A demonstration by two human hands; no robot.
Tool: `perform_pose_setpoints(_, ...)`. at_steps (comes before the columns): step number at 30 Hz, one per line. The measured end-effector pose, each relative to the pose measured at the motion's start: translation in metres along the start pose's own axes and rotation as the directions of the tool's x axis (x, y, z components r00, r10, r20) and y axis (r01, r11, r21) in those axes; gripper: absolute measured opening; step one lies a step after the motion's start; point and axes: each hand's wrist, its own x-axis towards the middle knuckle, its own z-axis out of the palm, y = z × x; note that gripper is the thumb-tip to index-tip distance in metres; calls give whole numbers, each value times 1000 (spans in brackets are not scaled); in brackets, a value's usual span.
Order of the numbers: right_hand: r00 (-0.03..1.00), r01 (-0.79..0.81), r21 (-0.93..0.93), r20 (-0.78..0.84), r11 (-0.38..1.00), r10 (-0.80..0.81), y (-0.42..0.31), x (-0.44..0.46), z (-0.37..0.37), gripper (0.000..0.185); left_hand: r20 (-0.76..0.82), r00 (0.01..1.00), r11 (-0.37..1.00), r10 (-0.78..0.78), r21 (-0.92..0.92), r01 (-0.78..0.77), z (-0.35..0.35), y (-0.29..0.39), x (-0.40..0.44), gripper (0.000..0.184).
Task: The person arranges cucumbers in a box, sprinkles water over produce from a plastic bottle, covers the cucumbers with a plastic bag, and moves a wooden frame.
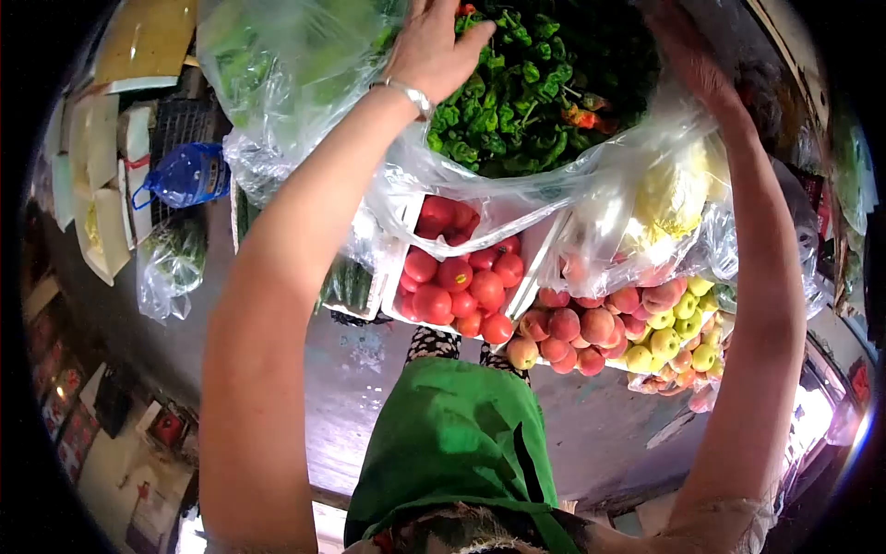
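Observation:
A big heap of green peppers, with a few red ones among them, lies in a clear plastic bag whose loose edge hangs toward me. My left hand, with a bracelet at the wrist, is at the heap's left side. Its thumb sticks out away from the fingers over the peppers, and the fingertips run past the top of the view. On the far right side of the heap is my right hand, in shadow beside the plastic; its fingers are too dark to make out.
Below the peppers are tomatoes in a white box, peaches and yellow-green fruit. Bagged greens stand at left, near a blue water jug. A bagged pale yellow vegetable sits at right.

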Motion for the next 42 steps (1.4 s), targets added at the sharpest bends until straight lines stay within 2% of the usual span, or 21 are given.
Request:
perform_pose_setpoints(3, 961, -273, 428, 163, 861, 224, 39, 5, 6, 49, 44, 996, 997, -74, 30, 73, -1, -19, 2, 67)
perform_pose_setpoints(6, 903, -430, 641, 292, 636, 316, 67, -17, 16, 48, 97, 985, 989, -142, 64, 136, 12, -46, -7, 73)
perform_pose_setpoints(7, 890, -455, 673, 322, 584, 323, 73, -21, 19, 48, 173, 972, 987, -162, 37, 158, 15, -55, -6, 74)
perform_pose_setpoints(8, 888, -459, 689, 336, 561, 315, 74, -26, 19, 48, 15, 1000, 1000, -7, -23, 8, 34, -84, 1, 71)
perform_pose_setpoints(9, 930, -365, 685, 299, 630, 213, 70, -29, 19, 40, 19, 1000, 1000, -8, -21, 8, 40, -97, 1, 71)
perform_pose_setpoints(11, 941, -339, 700, 253, 628, 225, 85, -24, 25, 42, 14, 986, 973, 163, -166, -159, 43, -104, 3, 68)
perform_pose_setpoints(13, 956, -286, 709, 161, 644, 247, 108, -14, 21, 48, 95, 990, 987, 102, -137, -89, 26, -61, -28, 66)
perform_pose_setpoints(15, 952, -281, 699, 119, 657, 281, 101, -8, 3, 51, -35, 899, 863, 437, 299, -408, 18, -41, -45, 66)
perform_pose_setpoints(16, 941, -314, 689, 131, 653, 313, 88, -11, -6, 51, -7, 875, 807, 484, 391, -443, 15, -37, -59, 65)
perform_pose_setpoints(17, 928, -346, 679, 143, 648, 345, 75, -13, -16, 51, -4, 953, 938, 301, 182, -296, 18, -43, -26, 66)
perform_pose_setpoints(18, 952, -300, 641, 150, 706, 268, 68, -17, -19, 51, -1, 994, 994, 107, -28, -107, 21, -47, 7, 69)
perform_pose_setpoints(22, 979, -53, 487, 198, 872, -51, 53, -28, -28, 51, 111, 984, 990, 136, 4, -138, 14, -41, -15, 64)
perform_pose_setpoints(23, 979, -48, 415, 199, 909, -40, 32, -35, -24, 50, 130, 982, 990, 140, 10, -142, 15, -38, -23, 63)
perform_pose_setpoints(26, 981, 10, 209, 186, 978, -50, -26, -58, -7, 52, 23, 882, 820, 471, 356, -448, 25, -22, -75, 61)
perform_pose_setpoints(27, 983, 41, 113, 172, 993, -60, -39, -68, 4, 54, 29, 867, 796, 497, 383, -469, 26, -19, -91, 62)
perform_pose_setpoints(30, 985, 44, -124, 174, 991, -22, -60, -102, 41, 63, 34, 838, 755, 545, 416, -508, 26, -15, -132, 62)
perform_pose_setpoints(33, 959, 253, -468, 233, 847, -158, -75, -135, 69, 61, 65, 871, 798, 488, 373, -475, 21, -11, -164, 64)
perform_pose_setpoints(35, 954, 286, -468, 218, 836, -205, -78, -144, 72, 52, 401, 894, 764, 202, 507, -400, 22, -3, -196, 68)
perform_pose_setpoints(39, 938, 277, -429, 316, 860, -144, -77, -154, 60, 43, 375, 882, 687, 287, 561, -462, 32, -18, -238, 68)
perform_pose_setpoints(41, 937, 324, -433, 273, 841, -221, -74, -162, 63, 40, 394, 863, 608, 317, 614, -504, 32, -22, -246, 52)
perform_pose_setpoints(42, 931, 304, -441, 328, 845, -163, -75, -163, 59, 39, 310, 859, 642, 409, 571, -511, 34, -21, -249, 34)
